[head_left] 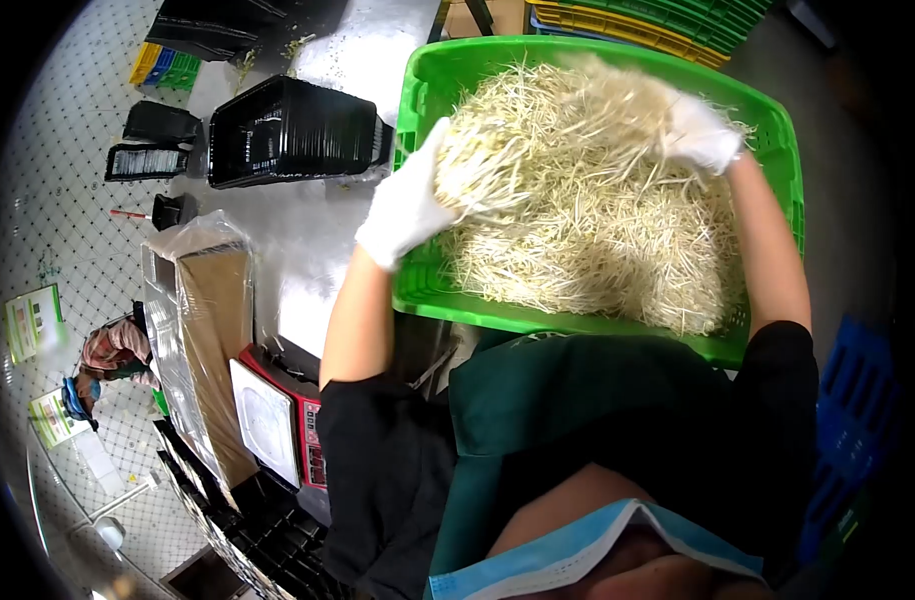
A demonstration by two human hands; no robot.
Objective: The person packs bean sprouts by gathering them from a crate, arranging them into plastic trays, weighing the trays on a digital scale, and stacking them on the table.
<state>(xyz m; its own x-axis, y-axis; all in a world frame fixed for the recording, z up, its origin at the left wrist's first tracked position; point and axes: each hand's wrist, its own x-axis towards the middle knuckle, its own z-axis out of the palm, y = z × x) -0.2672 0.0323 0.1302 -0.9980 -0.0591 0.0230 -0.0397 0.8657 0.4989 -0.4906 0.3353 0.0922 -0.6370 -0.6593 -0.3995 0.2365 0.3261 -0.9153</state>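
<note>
A big heap of pale bean sprouts fills the green plastic crate in front of me. My left hand, in a white glove, is at the crate's left side, closed round a thick clump of sprouts with the thumb pointing up. At the far right of the heap is my right hand, also gloved in white and blurred by motion. It grips a loose bunch of sprouts that blurs along with it, and its fingertips are buried in them.
Nested black plastic trays stand on the metal table to the left. Nearer are a wrapped cardboard box and a red scale. Stacked crates rise behind the green crate. Another person is at the far left.
</note>
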